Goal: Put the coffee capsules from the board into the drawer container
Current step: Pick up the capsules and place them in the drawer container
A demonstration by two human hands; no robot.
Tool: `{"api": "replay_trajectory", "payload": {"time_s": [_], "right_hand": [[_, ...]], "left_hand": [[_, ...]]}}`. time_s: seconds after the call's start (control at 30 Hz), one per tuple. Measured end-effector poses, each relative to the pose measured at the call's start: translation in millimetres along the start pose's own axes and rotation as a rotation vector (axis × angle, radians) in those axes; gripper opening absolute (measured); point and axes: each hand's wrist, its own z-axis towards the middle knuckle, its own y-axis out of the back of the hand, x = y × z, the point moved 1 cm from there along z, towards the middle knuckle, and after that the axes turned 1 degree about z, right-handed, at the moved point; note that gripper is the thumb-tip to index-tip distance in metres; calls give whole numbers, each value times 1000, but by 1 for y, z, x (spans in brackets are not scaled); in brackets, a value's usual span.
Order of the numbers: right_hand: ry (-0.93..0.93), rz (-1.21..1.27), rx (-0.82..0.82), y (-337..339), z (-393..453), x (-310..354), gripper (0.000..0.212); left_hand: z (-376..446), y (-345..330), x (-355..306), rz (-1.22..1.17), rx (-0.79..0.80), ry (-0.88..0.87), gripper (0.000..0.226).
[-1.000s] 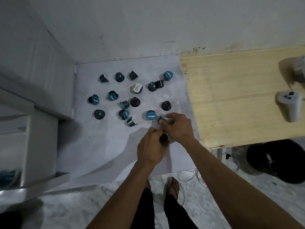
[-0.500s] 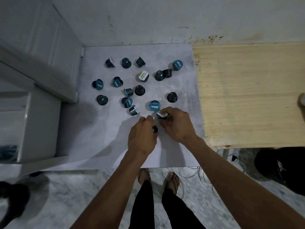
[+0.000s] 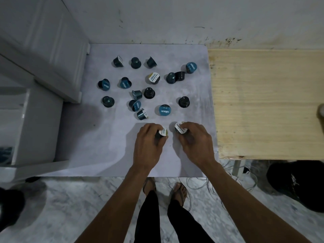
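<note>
Several dark and teal coffee capsules lie scattered on the grey board (image 3: 105, 141), one with a blue lid (image 3: 164, 110) nearest my hands. My left hand (image 3: 149, 144) is shut on a dark capsule with a white lid (image 3: 163, 132). My right hand (image 3: 194, 142) is shut on another white-lidded capsule (image 3: 180, 128). Both hands hover over the board's near middle, a short gap between them. The white drawer container (image 3: 22, 123) stands at the left, its open drawer partly out of frame with some teal capsules (image 3: 5, 153) inside.
A pale wooden table (image 3: 266, 102) adjoins the board on the right. A white cabinet (image 3: 43, 50) rises at the back left against the wall. Below the board are the marble floor, my feet, loose cables (image 3: 210, 183) and a black bag (image 3: 298, 183).
My hands, pressed together over one spot earlier, have drawn apart, each now holding a white-lidded capsule. The camera has shifted left and closer, so the white controller on the table left the view.
</note>
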Motion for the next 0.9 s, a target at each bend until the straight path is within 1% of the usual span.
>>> {"api": "replay_trajectory", "payload": {"time_s": [0.17,0.37,0.57,0.73,0.9], "right_hand": [[53,-12,-45,-2,-5,-5,26],[65,-10,-83,-7,-5,-7,24],[70,41,-84,-3,-2,2,23],[65,147,-77,11,7,37,22],[105,281,-113,26,20,98,19]], "left_hand": [[-10,-1,10,19,-110,52,26],[-12,1,11,8,-155,-20,26],[-14,13,4,-60,-162,21,27],[-17,50,-15,-92,-230,42,23],[-24,114,-36,-140,-356,59,23]]}}
